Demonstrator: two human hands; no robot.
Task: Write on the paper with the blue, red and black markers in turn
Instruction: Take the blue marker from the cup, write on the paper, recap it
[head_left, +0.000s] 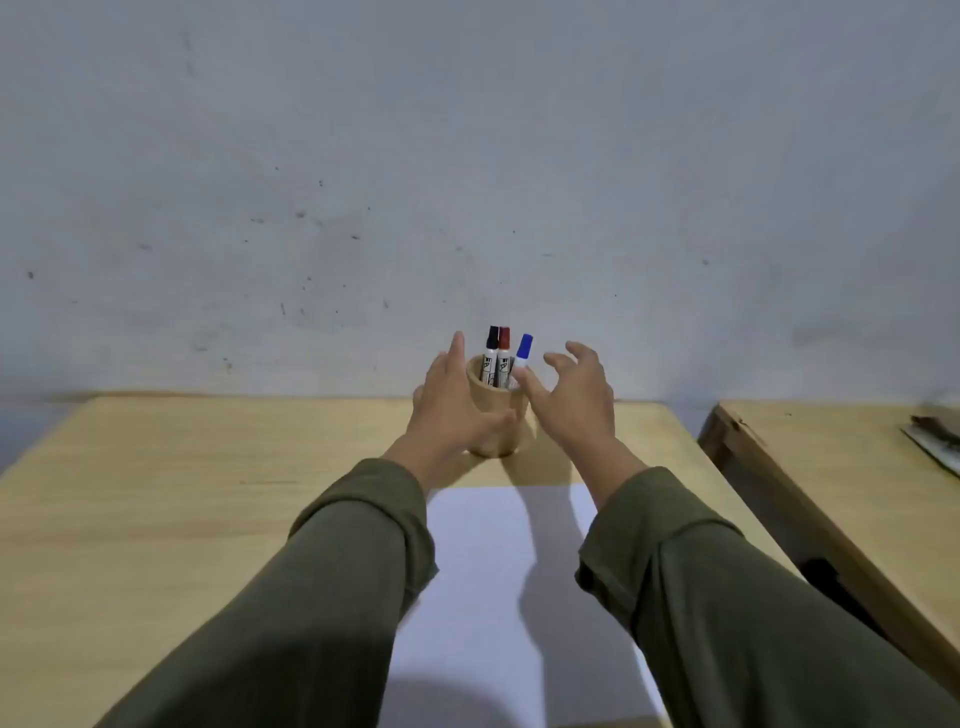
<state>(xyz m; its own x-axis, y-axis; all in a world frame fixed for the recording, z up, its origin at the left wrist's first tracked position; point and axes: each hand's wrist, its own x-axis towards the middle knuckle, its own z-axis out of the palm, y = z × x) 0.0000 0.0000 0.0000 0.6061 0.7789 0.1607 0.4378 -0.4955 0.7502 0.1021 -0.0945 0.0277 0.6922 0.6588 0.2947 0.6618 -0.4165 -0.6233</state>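
Observation:
A wooden cup (501, 415) stands at the far side of the table and holds three capped markers upright: black marker (491, 353), red marker (503, 353) and blue marker (523, 353), which leans right. My left hand (449, 402) lies against the cup's left side, fingers straight and thumb across its front. My right hand (574, 395) hovers just right of the cup with fingers spread; its thumb tip is close to the blue marker's barrel and holds nothing. A white sheet of paper (493, 571) lies blank on the table between my forearms.
The wooden table (182, 493) ends at a grey wall right behind the cup. A second wooden table (831, 467) stands to the right across a narrow gap, with some flat items at its far right edge (935, 441).

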